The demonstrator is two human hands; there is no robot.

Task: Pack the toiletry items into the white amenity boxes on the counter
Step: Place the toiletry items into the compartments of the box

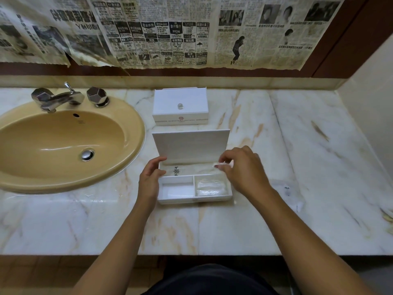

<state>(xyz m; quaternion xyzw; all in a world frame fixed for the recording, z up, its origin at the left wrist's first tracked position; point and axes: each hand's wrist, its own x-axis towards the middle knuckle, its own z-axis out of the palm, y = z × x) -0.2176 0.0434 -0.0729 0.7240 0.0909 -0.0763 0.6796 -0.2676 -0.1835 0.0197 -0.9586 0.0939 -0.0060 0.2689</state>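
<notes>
Right hand grip pinches small clear packet over open white box, back part. Left hand spread, steadies box's left wall. Right pocket has clear wrap; left pocket bare. Shut box behind on bench. Risk: thin packet slips, misses pocket; lid flops shut.

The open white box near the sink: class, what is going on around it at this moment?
A person is packing the open white box on the marble counter. The left hand rests against its left side. The right hand pinches a small white item over the back compartment. The front right compartment holds a clear plastic packet; the front left one looks empty. A second, closed white box stands behind, beside the sink.
</notes>
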